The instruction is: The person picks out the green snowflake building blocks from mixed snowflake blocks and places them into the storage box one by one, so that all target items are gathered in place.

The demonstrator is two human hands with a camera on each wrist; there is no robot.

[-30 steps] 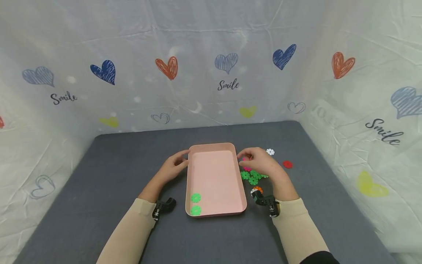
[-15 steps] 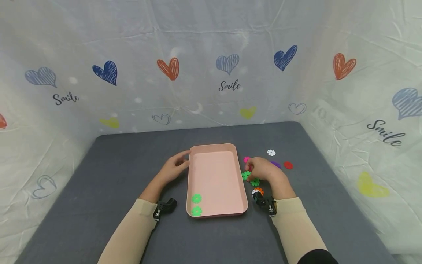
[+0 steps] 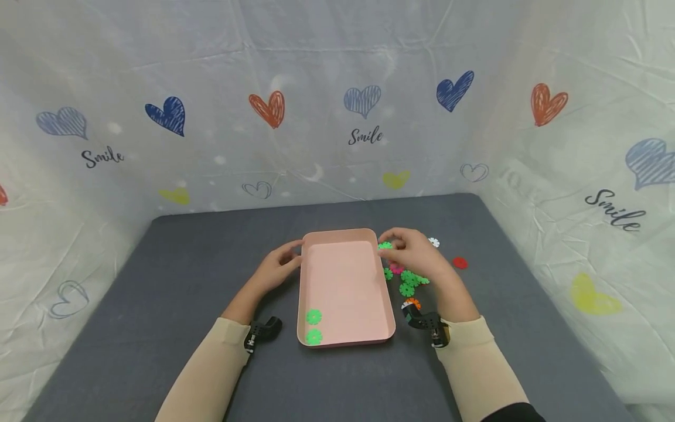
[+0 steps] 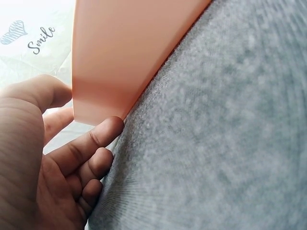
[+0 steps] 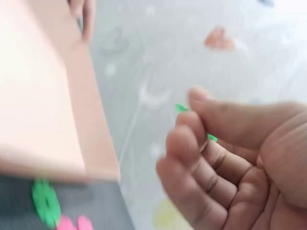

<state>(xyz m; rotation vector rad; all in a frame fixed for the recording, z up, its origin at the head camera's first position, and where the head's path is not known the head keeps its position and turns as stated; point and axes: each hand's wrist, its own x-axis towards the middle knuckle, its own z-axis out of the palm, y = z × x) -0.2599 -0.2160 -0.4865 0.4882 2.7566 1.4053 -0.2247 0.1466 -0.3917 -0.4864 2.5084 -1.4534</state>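
A shallow pink tray (image 3: 345, 235) lies on the dark cloth, with two green flower-shaped discs (image 3: 313, 317) at its near left corner. My left hand (image 3: 276, 266) touches the tray's outer left side near the far corner; in the left wrist view, thumb and fingertips rest against the pink wall (image 4: 124, 48). Just beyond the tray's far right edge, my right hand (image 3: 413, 252) pinches a green flower-shaped disc (image 3: 385, 245) between thumb and fingers. Only slivers of this disc (image 5: 212, 137) show behind the fingers in the right wrist view.
Right of the tray lie several loose green discs (image 3: 408, 281), a pink disc (image 3: 397, 269) and an orange disc (image 3: 413, 303). Farther right are a red disc (image 3: 460, 263) and a white disc (image 3: 434, 242). A printed white curtain (image 3: 316, 146) encloses the table.
My right hand has reached down to the loose pile, taken hold of a green disc and come back up beside the tray's far right edge. The left hand has stayed in place.
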